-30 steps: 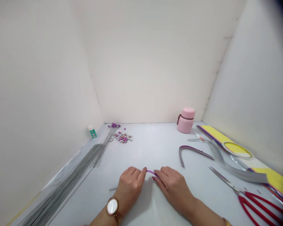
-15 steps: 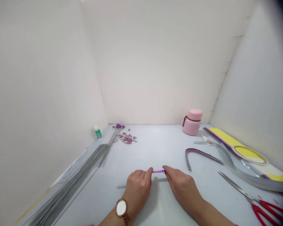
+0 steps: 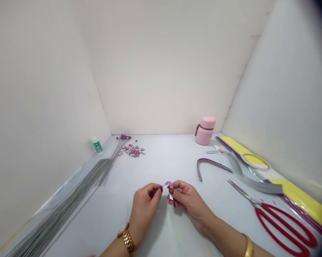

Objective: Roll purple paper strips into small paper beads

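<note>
Low over the front of the table, a short narrow strip (image 3: 171, 196), shiny purple on one face and white on the other, bends between my hands. My right hand (image 3: 187, 198) pinches it between thumb and fingers, with the white face showing beside the thumb. My left hand (image 3: 146, 201), a watch at its wrist, has thumb and index finger closed at the strip's left end. The fingers partly hide the strip, so its full length cannot be seen.
Scissors with red handles (image 3: 284, 221), a curled purple-grey strip (image 3: 211, 162), a silver strip (image 3: 259, 185), a tape ring (image 3: 267, 166) and yellow sheets (image 3: 302, 200) lie right. Behind stands a pink flask (image 3: 204, 135). Left are wires (image 3: 77, 196), beads (image 3: 134, 150) and a glue stick (image 3: 97, 145).
Both hands have turned so the thumbs and fingertips show. The strip, stretched between them half a second ago, is now bent, with its white face visible. The camera view has also shifted.
</note>
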Demonstrator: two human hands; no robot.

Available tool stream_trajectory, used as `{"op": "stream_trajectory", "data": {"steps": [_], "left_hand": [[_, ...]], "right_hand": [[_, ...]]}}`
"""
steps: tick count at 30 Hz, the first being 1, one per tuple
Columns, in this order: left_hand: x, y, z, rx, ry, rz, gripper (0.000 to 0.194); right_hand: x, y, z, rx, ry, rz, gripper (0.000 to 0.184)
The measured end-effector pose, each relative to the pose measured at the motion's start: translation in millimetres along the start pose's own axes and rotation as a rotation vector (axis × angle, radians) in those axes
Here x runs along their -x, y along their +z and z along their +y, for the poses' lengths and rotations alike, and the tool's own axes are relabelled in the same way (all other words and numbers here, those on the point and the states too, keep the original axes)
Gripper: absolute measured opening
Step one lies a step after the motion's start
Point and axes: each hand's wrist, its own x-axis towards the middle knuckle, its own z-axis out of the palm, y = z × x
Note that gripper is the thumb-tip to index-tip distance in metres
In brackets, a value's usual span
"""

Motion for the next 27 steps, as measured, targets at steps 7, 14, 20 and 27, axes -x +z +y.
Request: {"op": "stream_trajectory", "data": {"steps": [7, 14, 20, 27], "left_hand": [[4, 16.8, 8, 0.422, -0.266, -0.133, 0.014], [3, 16.5, 7, 0.601, -0.357, -0.161, 0.010], [5, 18.2, 15, 0.746, -0.396, -0.208, 0.013], [7, 20.1, 11, 0.873, -0.439, -0.117, 0.024]], "right_hand": [[0, 2, 3, -0.131, 0.015, 0.065, 0.017], [0, 4, 7, -0.053, -0.046, 0.075, 0.017], [2, 3, 5, 0.086, -0.113, 0.144, 0.017], [2, 5, 4, -0.020, -0.065, 0.048, 0.020]]}}
